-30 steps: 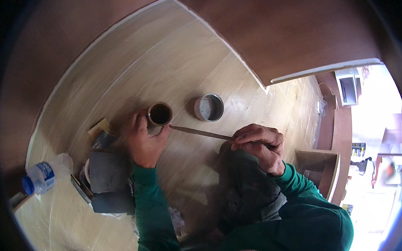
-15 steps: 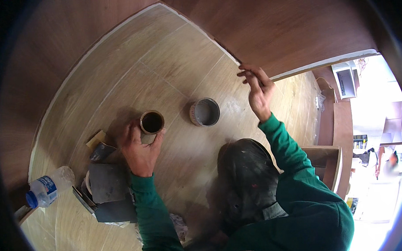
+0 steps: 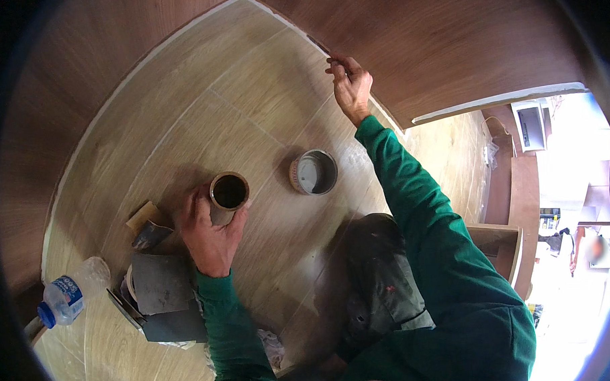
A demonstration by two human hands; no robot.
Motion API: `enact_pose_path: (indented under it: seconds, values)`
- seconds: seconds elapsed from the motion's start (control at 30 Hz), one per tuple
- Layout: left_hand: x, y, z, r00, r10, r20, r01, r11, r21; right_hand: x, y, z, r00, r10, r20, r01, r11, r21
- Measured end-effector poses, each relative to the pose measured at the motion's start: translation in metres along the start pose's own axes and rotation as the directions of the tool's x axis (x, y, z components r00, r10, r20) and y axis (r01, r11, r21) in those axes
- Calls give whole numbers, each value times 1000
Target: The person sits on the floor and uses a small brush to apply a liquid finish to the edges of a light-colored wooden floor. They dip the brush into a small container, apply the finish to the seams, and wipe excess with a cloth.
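Brown can [image 3: 228,193], grip of left hand [image 3: 209,237] clamped steadying it; right hand [image 3: 350,88], fingers pinched at wall seam [image 3: 317,45], twelve o'clock.

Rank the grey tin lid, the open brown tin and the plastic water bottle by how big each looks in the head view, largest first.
1. Plastic water bottle, lying on its side at the left edge.
2. Grey tin lid on the floor.
3. Open brown tin, held by the left hand.
The lid and tin look close in size, so their order is unsure.

Left hand [image 3: 209,235] curled in a grip; right arm stretched forward, right hand [image 3: 350,88] fingers pinched.
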State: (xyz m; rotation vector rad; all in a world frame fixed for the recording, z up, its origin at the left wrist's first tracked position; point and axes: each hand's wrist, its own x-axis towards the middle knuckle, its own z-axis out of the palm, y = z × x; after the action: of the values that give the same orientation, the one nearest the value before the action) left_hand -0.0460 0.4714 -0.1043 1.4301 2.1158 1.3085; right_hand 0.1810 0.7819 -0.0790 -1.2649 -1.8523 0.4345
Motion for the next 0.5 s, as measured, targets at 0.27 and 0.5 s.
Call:
enact_pose_path:
  seconds: [0.27, 0.5]
  values:
    - [2, 2, -1, 1000, 16, 17, -16, 1000, 17, 16, 8, 7, 1000, 23, -3, -24, 996, -89]
    - [1, 1, -3, 1000, 31, 4, -31, 999, 40, 8, -1, 1, 998, 70, -8, -70, 991, -112]
